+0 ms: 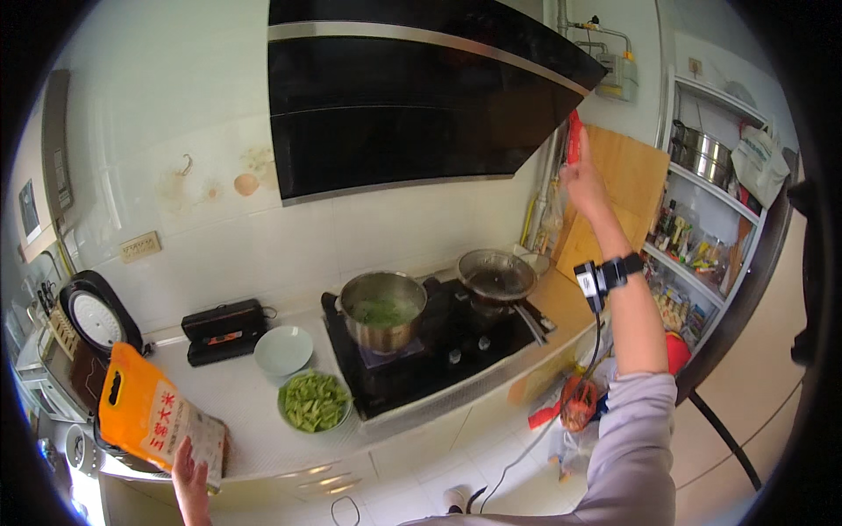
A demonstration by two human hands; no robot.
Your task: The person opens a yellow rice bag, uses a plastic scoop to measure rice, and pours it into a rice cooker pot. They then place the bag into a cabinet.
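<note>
My right hand (582, 177) is raised below the right end of the black range hood (408, 112), shut on a red object (574, 135) whose kind I cannot tell. At the lower left, my left hand (189, 470) touches or lies in front of an orange and white rice bag (141, 407); its grip is unclear. A steel pot (383, 329) with green contents stands on the left burner of the black gas hob (441, 358). On the counter, a bowl (281, 414) holds cut green vegetables (314, 400), beside an empty pale bowl (284, 350).
A pan (496, 276) with a long handle stands on the right burner. A black case (223, 332) and an open-lidded rice cooker (95, 315) are on the left. Wooden boards (625, 171) lean near the shelves (697, 177). A cable hangs from the right wrist's device.
</note>
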